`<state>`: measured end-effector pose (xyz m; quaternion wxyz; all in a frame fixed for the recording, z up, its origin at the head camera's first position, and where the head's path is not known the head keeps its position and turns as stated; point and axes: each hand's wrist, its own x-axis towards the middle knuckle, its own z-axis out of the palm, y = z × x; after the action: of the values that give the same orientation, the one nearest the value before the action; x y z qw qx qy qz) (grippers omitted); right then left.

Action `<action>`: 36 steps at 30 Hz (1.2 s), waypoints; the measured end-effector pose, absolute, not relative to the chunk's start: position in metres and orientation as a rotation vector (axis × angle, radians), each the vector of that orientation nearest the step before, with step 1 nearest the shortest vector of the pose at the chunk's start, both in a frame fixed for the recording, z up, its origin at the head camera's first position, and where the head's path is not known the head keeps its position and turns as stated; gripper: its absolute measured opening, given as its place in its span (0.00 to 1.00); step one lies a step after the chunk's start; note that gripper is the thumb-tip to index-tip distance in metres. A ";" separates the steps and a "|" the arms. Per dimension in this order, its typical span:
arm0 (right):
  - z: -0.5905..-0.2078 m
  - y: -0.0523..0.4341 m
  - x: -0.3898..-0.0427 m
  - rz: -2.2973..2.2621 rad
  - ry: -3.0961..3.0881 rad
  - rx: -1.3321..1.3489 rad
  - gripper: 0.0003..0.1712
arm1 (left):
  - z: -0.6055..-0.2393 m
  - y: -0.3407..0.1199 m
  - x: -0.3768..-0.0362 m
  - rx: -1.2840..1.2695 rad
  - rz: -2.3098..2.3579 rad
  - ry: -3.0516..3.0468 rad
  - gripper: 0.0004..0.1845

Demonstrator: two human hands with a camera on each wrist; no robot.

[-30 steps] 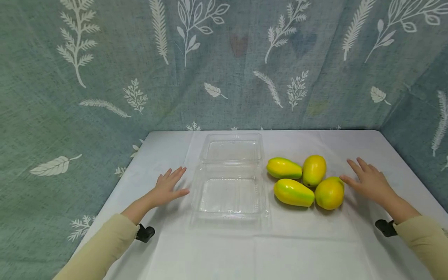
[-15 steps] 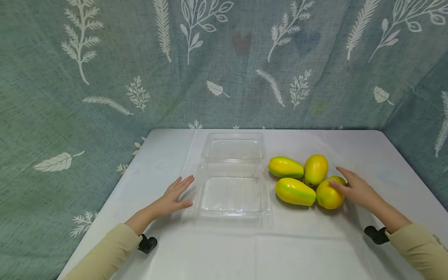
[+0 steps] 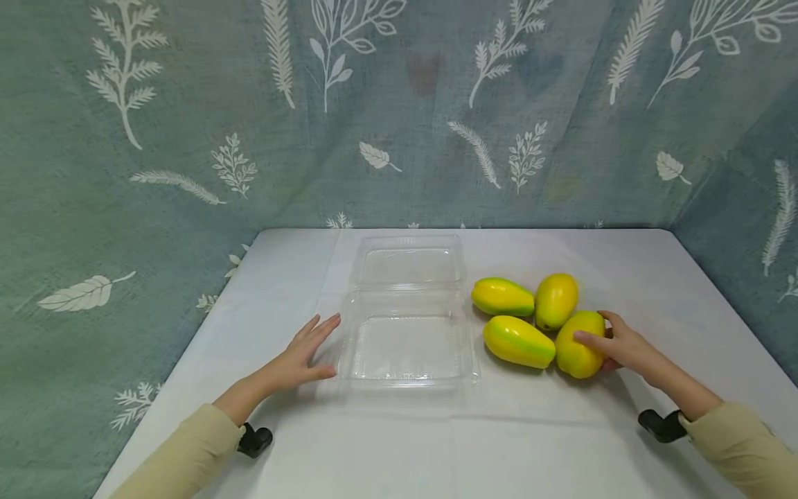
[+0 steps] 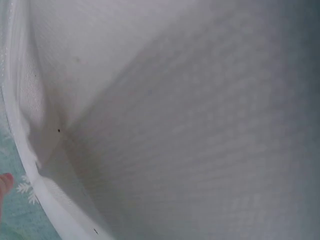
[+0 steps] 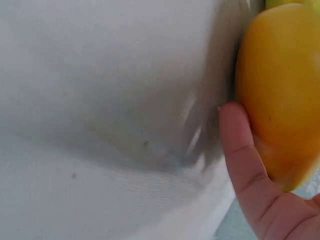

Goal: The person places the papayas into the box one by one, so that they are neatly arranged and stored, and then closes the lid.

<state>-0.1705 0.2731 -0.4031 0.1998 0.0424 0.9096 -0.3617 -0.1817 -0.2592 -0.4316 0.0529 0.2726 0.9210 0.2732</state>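
My right hand [image 3: 630,350] grips a yellow papaya [image 3: 576,346], thumb across its top and fingers round its right side. In the right wrist view a finger [image 5: 245,155] lies along the papaya [image 5: 280,85]. Touching or close beside it are the other papayas: a rounder one [image 3: 557,299] behind, and two longer green-tinged ones, front [image 3: 517,341] and back [image 3: 501,296]. My left hand [image 3: 293,364], fingers spread, is at the left edge of an opened clear plastic clamshell box [image 3: 408,346]; contact cannot be told. Only a fingertip [image 4: 5,182] shows in the left wrist view.
A white cloth [image 3: 399,450] covers the table. The box's lid [image 3: 408,263] lies folded back toward the far edge. A green leaf-patterned curtain [image 3: 399,138] hangs behind the table and along its sides.
My right hand has come in from the right and closed round the nearest right papaya, which now sits slightly turned. My left hand has moved a little lower, beside the box.
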 end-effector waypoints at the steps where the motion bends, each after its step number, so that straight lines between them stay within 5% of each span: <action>1: -0.403 0.272 -0.171 -1.042 2.527 0.133 0.56 | -0.431 -0.260 -0.181 0.828 0.837 2.804 0.44; 15: -0.413 0.289 -0.174 -1.221 2.430 0.132 0.59 | -0.428 -0.260 -0.181 0.851 0.867 2.789 0.44; 36: -0.341 0.269 -0.190 -1.183 2.600 -0.088 0.54 | -0.430 -0.262 -0.182 0.822 0.856 2.784 0.43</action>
<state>-0.1896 0.2690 -0.3409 0.1416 -0.0304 0.9006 -0.4098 -0.1818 -0.2616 -0.4295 0.0575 0.2711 0.9184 0.2822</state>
